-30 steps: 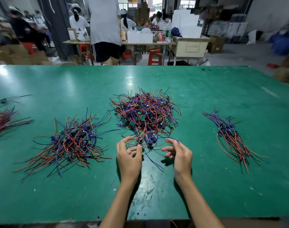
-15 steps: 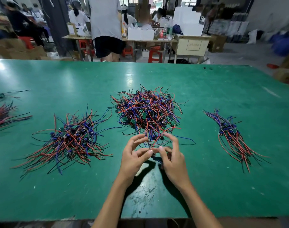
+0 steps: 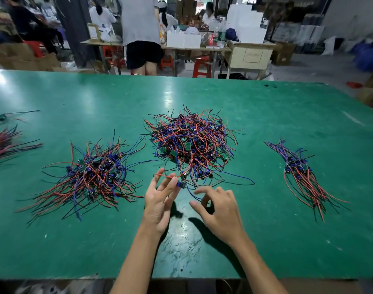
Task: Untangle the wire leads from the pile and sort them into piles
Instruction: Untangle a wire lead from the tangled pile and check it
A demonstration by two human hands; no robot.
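just below the tangled pile (image 3: 192, 143), left hand (image 3: 160, 200) pinching one wire lead (image 3: 180, 184), right hand (image 3: 220, 209) loosely spread beside it

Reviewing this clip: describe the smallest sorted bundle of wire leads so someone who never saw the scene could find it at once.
On the big green table, start at the dense tangled mound of red, blue and black wire leads in the middle and look toward the person's right. There lies a slim bundle of red, blue and black leads, apart from both hands. Unlike its neighbours, its leads run nearly parallel, and it is the thinnest.
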